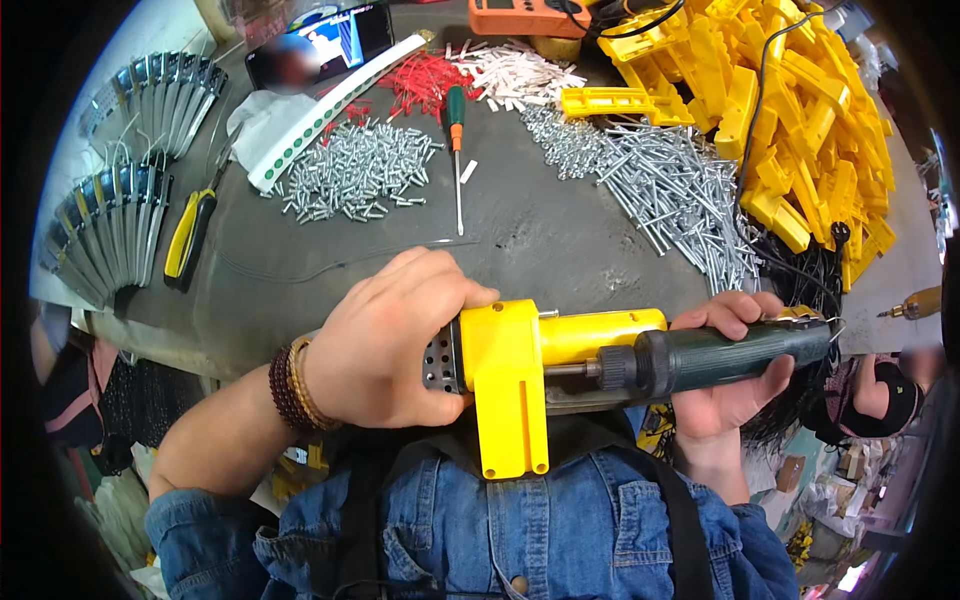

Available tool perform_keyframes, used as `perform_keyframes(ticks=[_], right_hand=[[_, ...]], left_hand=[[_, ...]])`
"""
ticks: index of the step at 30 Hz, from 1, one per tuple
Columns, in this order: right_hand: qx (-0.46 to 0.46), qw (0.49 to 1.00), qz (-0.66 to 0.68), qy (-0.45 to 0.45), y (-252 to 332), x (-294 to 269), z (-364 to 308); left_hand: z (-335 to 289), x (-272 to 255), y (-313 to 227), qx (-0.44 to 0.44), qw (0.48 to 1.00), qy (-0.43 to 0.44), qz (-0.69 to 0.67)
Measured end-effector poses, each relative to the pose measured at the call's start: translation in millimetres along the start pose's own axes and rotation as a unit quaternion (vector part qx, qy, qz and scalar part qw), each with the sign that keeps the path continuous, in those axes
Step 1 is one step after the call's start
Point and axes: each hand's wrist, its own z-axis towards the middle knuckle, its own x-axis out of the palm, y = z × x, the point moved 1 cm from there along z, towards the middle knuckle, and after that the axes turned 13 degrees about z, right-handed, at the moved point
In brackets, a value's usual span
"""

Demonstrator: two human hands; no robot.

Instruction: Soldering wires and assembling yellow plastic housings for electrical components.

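My left hand is closed around the left end of a yellow plastic housing, its thumb near the lower edge. A perforated metal end piece shows between the fingers. A screw sticks out of the housing's right side near the top. In my right hand lies a dark green electric screwdriver, gripped along its body. Its bit points left and reaches the housing's side; whether it sits on a screw there is hidden. A yellow tube-shaped part runs right from the housing, behind the screwdriver.
Short screws, long screws and washers lie in heaps. A hand screwdriver is between them. Yellow housing parts pile up at the far right. Wire cutters and metal strips are left; a phone leans behind.
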Motion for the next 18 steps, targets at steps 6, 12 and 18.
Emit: perform_keyframes(ticks=[6, 12, 18], right_hand=[[-0.032, 0.998, -0.043, 0.028, 14, -8, -3], [-0.036, 0.997, -0.058, 0.02, 13, -10, -7], [-0.04, 0.997, -0.065, 0.023, 14, -8, -12]], left_hand=[[18, -11, -5, 0.038, 0.998, 0.031, -0.032], [95, -13, 27, 0.013, 0.991, -0.005, 0.134], [136, 34, 40, 0.092, 0.907, -0.035, 0.41]])
